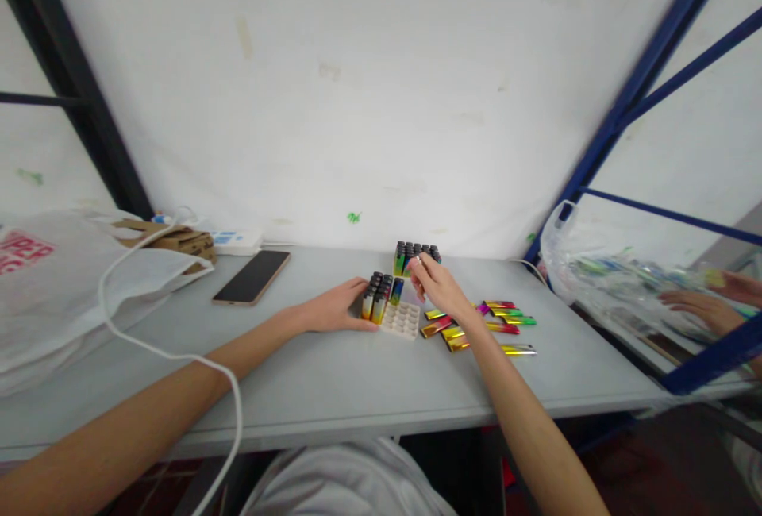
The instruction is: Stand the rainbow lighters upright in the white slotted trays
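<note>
A white tray with rows of round holes (pixel 406 318) lies on the table. Upright cigarette lighters (pixel 375 303) with black tops fill its left part, and a single blue-green lighter (pixel 397 290) stands in a hole farther back. My left hand (pixel 340 306) grips the tray's left end, thumb in front and fingers behind. Above the tray's far right side is my right hand (pixel 433 282), its fingers pinched together. Something small and shiny shows at the fingertips, too small to name. Loose metallic lighters in several colours (pixel 470 327) lie under and beside my right forearm.
Behind stands a block of upright lighters (pixel 417 250). A phone (pixel 253 278), a plastic bag (pixel 71 286), a cardboard box (pixel 178 242) and a white cable (pixel 178 356) are on the left. Beyond the blue frame (pixel 589 155), another person's hands (pixel 702 308) touch bagged items.
</note>
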